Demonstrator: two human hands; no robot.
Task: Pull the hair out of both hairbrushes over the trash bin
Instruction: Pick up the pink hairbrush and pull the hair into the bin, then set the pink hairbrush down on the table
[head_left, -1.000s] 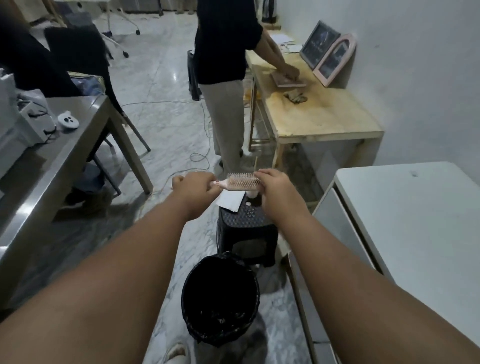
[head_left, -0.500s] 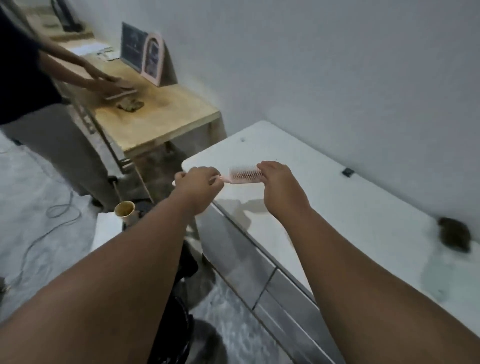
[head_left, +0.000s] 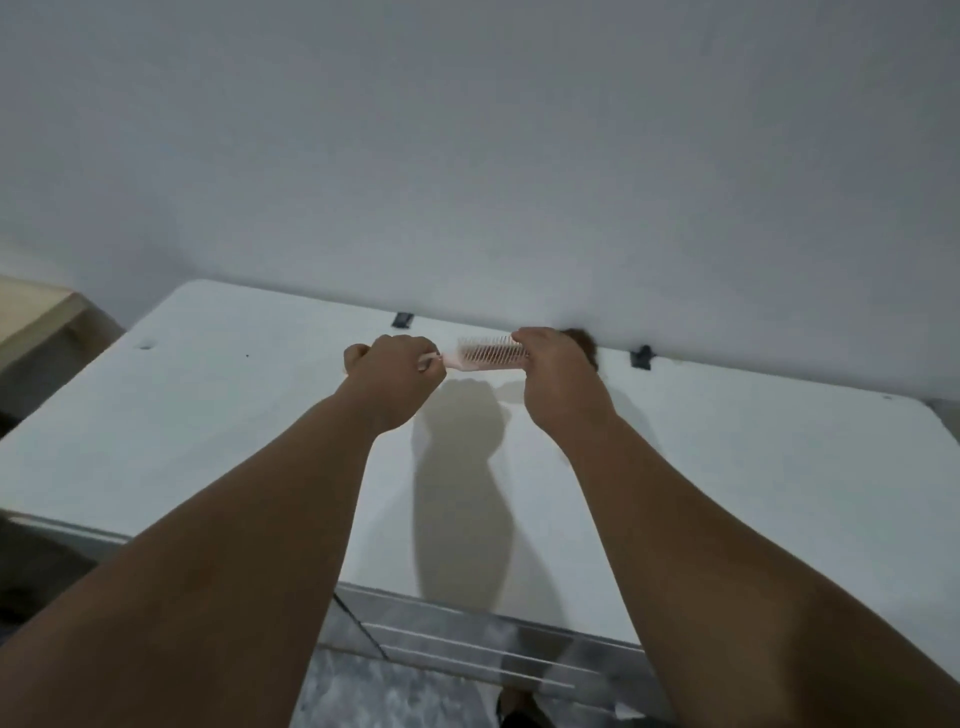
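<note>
I hold a pink hairbrush (head_left: 485, 356) level in the air above a white table (head_left: 208, 415), bristles facing me. My left hand (head_left: 395, 371) grips its handle in a fist. My right hand (head_left: 553, 371) grips the far end of the brush head. A dark brown clump (head_left: 582, 343), maybe hair or the other brush, lies on the table by the wall, mostly hidden behind my right hand. The trash bin is out of view.
A grey wall (head_left: 467, 156) rises right behind the table. Two small black clips (head_left: 402, 320) (head_left: 641, 357) sit at the table's back edge. A wooden table corner (head_left: 36, 312) shows at the far left. Marble floor (head_left: 395, 691) lies below the front edge.
My view has swung right, from the trash bin and stool to the white table. Both hands kept hold of the pink brush and carried it over the table toward the dark clump.
</note>
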